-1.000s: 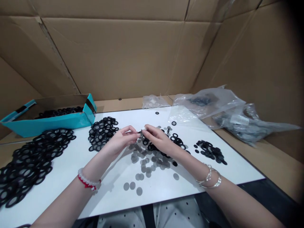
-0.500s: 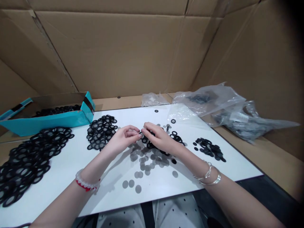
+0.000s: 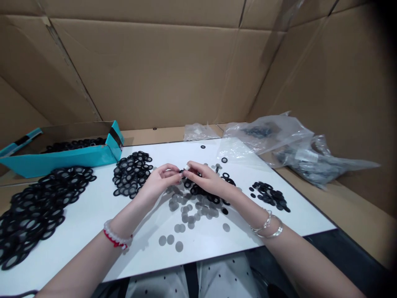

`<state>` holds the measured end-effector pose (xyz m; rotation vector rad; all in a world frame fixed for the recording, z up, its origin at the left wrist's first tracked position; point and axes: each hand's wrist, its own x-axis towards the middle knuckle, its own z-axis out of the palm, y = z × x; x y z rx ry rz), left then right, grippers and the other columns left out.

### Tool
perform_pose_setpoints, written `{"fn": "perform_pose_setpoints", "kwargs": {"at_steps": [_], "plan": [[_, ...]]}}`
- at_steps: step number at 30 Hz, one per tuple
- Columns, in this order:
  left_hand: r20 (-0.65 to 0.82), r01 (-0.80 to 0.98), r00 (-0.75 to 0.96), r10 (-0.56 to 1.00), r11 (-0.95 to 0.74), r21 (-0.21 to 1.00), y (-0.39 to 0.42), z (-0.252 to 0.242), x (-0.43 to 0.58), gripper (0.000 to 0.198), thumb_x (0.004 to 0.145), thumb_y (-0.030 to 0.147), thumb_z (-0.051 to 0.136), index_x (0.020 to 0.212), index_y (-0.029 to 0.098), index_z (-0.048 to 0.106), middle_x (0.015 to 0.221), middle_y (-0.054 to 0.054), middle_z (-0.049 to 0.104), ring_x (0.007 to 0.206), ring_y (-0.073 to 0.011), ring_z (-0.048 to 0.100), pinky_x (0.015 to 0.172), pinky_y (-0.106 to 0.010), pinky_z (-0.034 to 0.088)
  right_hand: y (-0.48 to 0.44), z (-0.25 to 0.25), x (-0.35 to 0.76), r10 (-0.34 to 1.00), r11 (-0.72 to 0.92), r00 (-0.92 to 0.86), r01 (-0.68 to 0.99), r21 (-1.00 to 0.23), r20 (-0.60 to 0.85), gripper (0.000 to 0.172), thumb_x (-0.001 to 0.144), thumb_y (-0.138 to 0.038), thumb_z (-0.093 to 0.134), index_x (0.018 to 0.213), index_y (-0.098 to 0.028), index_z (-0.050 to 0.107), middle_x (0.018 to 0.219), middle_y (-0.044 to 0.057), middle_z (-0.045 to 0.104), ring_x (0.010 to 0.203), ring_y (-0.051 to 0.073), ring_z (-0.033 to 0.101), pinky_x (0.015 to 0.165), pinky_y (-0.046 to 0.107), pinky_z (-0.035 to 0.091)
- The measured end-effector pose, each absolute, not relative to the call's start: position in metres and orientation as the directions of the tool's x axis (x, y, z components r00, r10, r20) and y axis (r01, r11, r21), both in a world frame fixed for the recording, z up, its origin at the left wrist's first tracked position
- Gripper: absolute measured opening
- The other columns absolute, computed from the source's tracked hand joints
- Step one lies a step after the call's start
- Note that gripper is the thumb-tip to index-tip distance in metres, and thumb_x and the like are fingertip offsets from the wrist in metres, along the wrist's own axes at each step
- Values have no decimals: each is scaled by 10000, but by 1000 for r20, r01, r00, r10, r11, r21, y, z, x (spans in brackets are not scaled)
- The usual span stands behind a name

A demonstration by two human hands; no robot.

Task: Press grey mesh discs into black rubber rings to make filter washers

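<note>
My left hand (image 3: 160,181) and my right hand (image 3: 206,179) meet above the middle of the white board, their fingertips pinching a small black rubber ring (image 3: 182,172) from both sides. Most of that ring is hidden by my fingers. Under my right hand lies a loose heap of black rings (image 3: 198,190). Thin grey mesh discs (image 3: 182,211) are scattered just below both hands. Larger heaps of black rings with mesh centres lie to the left (image 3: 130,178) and at the far left (image 3: 40,215), and a smaller heap (image 3: 269,196) lies to the right.
The white board (image 3: 145,254) rests on cardboard, with cardboard walls (image 3: 155,70) behind. A teal box (image 3: 62,156) holding black rings stands at the back left. Clear plastic bags (image 3: 263,132) of dark parts lie at the back right.
Both hands stay together at the small ring, with only slight finger movement. The whole scene drifts a little left in the view.
</note>
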<state>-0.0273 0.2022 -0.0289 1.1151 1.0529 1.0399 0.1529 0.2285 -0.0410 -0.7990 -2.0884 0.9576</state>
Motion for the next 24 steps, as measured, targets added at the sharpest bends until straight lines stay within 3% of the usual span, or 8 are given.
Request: {"fn": "perform_pose_setpoints", "kwargs": {"at_steps": [4,13,18,24], "plan": [[-93,-77,189,978,109,991,202,-29,-27,295,632,271,770,849,176,594,692,12,663,646,-117,583,693,-264,438,227,-43,151,736,550,-597,251,-796,321,328,950,-386,376,680,-208,323,656,-42,336,609,118,347,573,253,287],[-143,2,162,976,145,989,202,-27,-26,276,605,285,781,790,161,618,599,15,609,601,-116,541,592,-240,403,226,-39,150,735,559,-555,171,-811,390,324,946,-334,405,660,-202,328,668,-38,331,634,119,353,595,257,281],[-161,-104,139,977,177,979,202,-29,-27,357,557,246,807,845,149,620,687,1,639,633,-106,559,638,-236,422,228,-41,153,708,522,-644,199,-829,291,357,949,-401,387,661,-199,328,644,-46,310,592,110,321,556,249,257],[-192,-136,199,961,221,966,201,-31,-25,333,574,249,798,841,148,626,697,-7,643,688,-118,574,681,-251,446,228,-45,150,723,548,-613,228,-805,319,357,954,-394,372,658,-196,356,638,-42,353,596,110,359,567,249,281]]}}
